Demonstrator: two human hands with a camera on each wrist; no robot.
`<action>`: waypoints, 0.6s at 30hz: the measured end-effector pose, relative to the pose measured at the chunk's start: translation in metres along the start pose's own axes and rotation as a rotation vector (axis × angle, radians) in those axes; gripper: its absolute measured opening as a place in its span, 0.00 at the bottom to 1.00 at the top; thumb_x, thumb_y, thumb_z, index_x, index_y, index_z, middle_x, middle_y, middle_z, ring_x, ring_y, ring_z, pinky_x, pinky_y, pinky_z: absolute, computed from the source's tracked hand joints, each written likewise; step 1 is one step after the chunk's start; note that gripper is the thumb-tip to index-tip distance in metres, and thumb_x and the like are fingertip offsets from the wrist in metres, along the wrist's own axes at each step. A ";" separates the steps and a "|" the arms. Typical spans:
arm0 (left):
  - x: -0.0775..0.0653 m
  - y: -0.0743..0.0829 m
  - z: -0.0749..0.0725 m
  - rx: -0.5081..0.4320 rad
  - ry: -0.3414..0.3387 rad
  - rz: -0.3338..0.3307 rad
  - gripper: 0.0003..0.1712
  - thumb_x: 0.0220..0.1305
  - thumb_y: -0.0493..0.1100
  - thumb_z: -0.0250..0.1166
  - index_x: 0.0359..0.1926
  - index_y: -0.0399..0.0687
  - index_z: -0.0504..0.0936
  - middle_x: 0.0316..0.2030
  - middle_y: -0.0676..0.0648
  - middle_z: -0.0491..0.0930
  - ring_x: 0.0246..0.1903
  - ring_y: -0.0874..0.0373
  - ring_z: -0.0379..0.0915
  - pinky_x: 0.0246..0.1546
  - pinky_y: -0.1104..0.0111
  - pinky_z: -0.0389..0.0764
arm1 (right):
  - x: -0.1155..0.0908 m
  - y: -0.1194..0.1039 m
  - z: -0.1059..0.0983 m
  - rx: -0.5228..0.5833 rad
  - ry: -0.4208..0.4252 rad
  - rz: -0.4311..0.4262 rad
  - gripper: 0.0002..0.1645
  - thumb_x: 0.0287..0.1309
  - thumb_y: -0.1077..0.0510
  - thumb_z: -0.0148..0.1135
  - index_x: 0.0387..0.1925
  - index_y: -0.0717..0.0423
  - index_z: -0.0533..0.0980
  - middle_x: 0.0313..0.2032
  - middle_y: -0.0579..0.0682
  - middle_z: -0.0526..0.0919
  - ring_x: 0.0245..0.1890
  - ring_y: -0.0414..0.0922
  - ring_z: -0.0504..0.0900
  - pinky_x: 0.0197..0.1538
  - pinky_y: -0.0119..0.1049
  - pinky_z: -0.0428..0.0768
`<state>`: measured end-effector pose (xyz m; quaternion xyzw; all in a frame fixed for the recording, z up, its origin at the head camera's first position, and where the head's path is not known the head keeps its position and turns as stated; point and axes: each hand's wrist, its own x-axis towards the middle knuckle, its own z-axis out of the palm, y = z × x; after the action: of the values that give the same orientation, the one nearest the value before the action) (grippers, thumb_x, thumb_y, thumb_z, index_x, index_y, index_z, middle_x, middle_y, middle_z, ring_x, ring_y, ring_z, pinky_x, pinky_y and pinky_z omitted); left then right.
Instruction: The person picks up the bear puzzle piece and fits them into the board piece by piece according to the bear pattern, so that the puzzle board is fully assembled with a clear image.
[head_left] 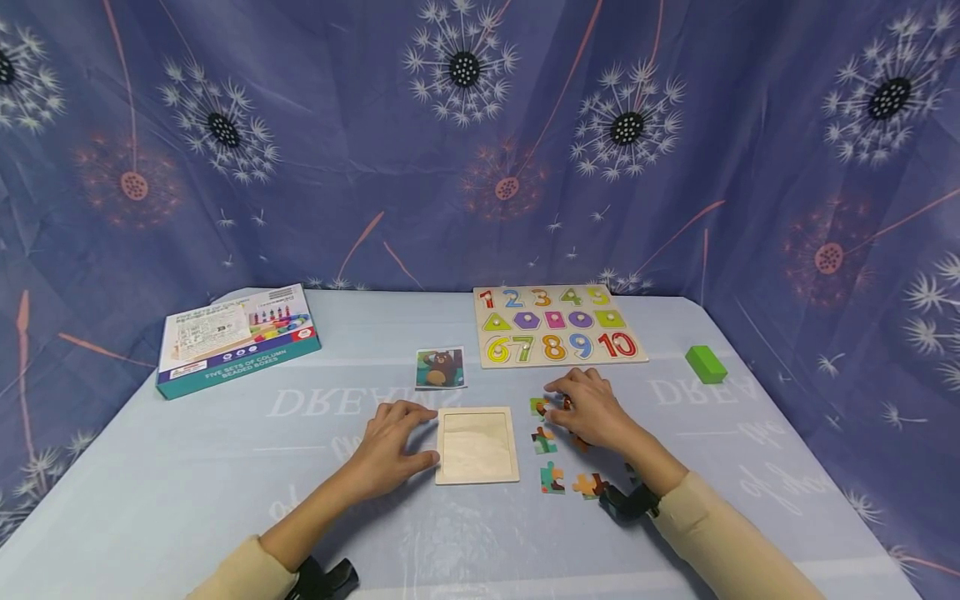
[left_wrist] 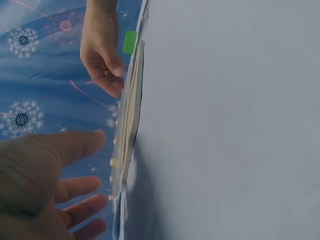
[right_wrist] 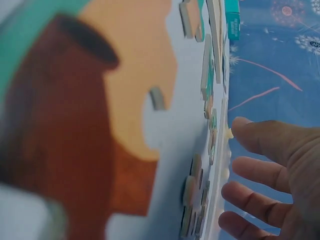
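Note:
My left hand (head_left: 393, 450) is at the left edge of a square wooden puzzle frame (head_left: 477, 446), fingers loosely spread. Nothing sits in the frame's recess. Over the loose jigsaw pieces to the right hovers my right hand (head_left: 592, 408), partly hiding some of them. Its fingers (right_wrist: 257, 200) are spread with nothing between them in the right wrist view. Pieces in view include a green and brown one (head_left: 543, 440), a teal one (head_left: 552, 478) and an orange and brown one (head_left: 590, 485). Another piece (right_wrist: 135, 75) looms large in the right wrist view.
A bear picture card (head_left: 440, 368) lies behind the frame. Farther back is a board with numbers and shapes (head_left: 558, 332). A teal toy box (head_left: 240, 367) stands at the back left, and a green block (head_left: 706, 364) at the right. A dandelion-print curtain (head_left: 337, 167) closes off the back.

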<state>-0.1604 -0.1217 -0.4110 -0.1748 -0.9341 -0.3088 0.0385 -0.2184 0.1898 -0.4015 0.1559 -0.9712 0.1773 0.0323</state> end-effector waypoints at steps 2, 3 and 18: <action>0.001 -0.001 0.001 -0.020 0.000 0.001 0.29 0.49 0.45 0.71 0.54 0.46 0.77 0.51 0.48 0.74 0.53 0.52 0.61 0.51 0.55 0.61 | 0.001 0.001 0.001 0.003 -0.008 0.002 0.24 0.47 0.50 0.70 0.48 0.52 0.80 0.40 0.49 0.77 0.41 0.47 0.66 0.42 0.42 0.61; 0.001 -0.002 0.002 -0.029 0.000 0.000 0.29 0.49 0.45 0.71 0.54 0.45 0.77 0.51 0.48 0.74 0.53 0.52 0.61 0.51 0.55 0.61 | 0.001 0.001 0.001 0.004 -0.013 0.003 0.24 0.47 0.50 0.70 0.48 0.51 0.80 0.40 0.49 0.77 0.41 0.47 0.66 0.43 0.42 0.61; 0.000 -0.007 0.010 -0.134 -0.031 -0.029 0.28 0.49 0.43 0.72 0.54 0.45 0.77 0.55 0.46 0.72 0.57 0.49 0.58 0.58 0.48 0.62 | 0.003 0.010 0.007 0.033 -0.046 -0.008 0.20 0.48 0.49 0.69 0.45 0.48 0.81 0.42 0.49 0.77 0.41 0.46 0.65 0.45 0.45 0.62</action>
<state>-0.1623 -0.1212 -0.4229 -0.1683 -0.9143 -0.3685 0.0077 -0.2247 0.1953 -0.4105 0.1641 -0.9681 0.1894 0.0082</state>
